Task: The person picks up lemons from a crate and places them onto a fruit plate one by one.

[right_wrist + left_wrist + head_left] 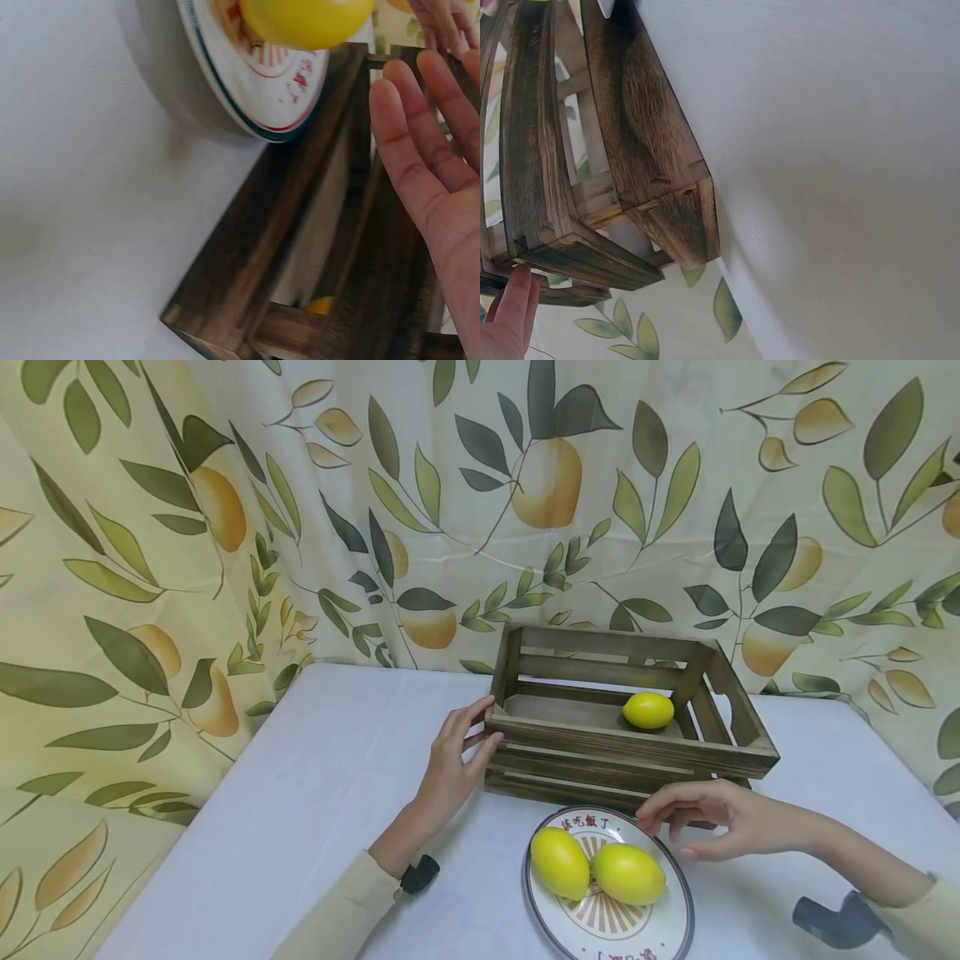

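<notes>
A dark wooden slatted crate (pixel 600 735) stands on the white table, with one lemon (pixel 648 710) inside toward its right end. My left hand (pixel 453 752) touches the crate's left front corner with fairly straight fingers, the thumb lower on the front side. In the left wrist view, fingertips (pixel 517 289) meet the crate's end slats (pixel 592 259). In front of the crate lies a round white plate (pixel 607 931) bearing two lemons (pixel 561 862). My right hand (pixel 727 818) hovers beside the plate's right rim, fingers loosely bent and holding nothing; the right wrist view shows its open palm (pixel 450 202).
A white cloth (pixel 322 793) covers the table. Behind the crate hangs a curtain (pixel 450 527) printed with leaves and fruit, which also runs along the left side. The plate sits close against the crate's front.
</notes>
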A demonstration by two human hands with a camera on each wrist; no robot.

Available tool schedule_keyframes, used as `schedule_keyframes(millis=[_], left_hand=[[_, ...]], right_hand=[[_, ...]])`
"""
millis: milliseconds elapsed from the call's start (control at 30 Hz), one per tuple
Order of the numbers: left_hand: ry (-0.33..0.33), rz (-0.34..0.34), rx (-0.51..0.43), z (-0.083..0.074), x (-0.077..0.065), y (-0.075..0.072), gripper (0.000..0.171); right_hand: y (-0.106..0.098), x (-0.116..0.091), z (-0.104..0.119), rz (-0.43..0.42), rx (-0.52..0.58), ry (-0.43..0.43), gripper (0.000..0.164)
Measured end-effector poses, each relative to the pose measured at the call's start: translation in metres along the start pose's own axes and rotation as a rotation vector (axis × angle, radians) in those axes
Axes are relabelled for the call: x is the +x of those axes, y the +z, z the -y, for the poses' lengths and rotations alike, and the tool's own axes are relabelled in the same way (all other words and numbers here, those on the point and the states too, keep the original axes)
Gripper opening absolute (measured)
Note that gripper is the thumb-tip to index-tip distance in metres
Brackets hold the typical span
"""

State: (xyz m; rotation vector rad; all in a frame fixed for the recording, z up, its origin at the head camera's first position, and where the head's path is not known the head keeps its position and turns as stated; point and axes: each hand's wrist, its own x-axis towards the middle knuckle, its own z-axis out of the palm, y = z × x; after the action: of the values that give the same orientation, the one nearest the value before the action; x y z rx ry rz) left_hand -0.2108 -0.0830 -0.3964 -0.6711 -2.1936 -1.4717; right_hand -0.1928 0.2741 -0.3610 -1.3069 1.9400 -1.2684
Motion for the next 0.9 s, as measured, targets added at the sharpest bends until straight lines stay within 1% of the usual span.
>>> schedule_keyframes(millis=[100,133,200,333,467,533,667,867,900], left_hand=[[0.0,0.004,0.003,0.001,0.0,0.0,0.048],[0.001,0.005,0.006,0.001,0.0,0.001,0.048],[0.004,0.006,0.007,0.001,-0.001,0.001,0.049],[0.008,0.002,0.004,0.001,-0.001,0.001,0.048],[0.009,-0.008,0.006,0.001,-0.001,0.0,0.048],[0.011,-0.009,0.008,0.001,-0.001,0.0,0.048],[0.02,-0.008,0.011,0.001,-0.001,-0.001,0.048],[0.028,-0.004,0.01,0.002,0.0,-0.001,0.048],[0.028,-0.004,0.009,0.002,0.0,-0.001,0.048]], right_hand=[[-0.002,-0.004,0.008,0.015,-0.003,0.014,0.05],[-0.003,-0.004,0.01,0.026,-0.017,-0.009,0.051],[-0.004,-0.006,0.014,0.047,-0.049,-0.071,0.055],[-0.012,-0.006,0.022,0.075,-0.108,-0.24,0.062],[-0.027,-0.006,0.034,0.082,-0.11,-0.326,0.063],[-0.035,-0.005,0.04,0.095,-0.103,-0.375,0.061],[-0.052,-0.002,0.052,0.111,-0.089,-0.418,0.059],[-0.08,0.003,0.061,0.088,-0.09,-0.43,0.053],[-0.085,0.004,0.062,0.08,-0.092,-0.422,0.052]])
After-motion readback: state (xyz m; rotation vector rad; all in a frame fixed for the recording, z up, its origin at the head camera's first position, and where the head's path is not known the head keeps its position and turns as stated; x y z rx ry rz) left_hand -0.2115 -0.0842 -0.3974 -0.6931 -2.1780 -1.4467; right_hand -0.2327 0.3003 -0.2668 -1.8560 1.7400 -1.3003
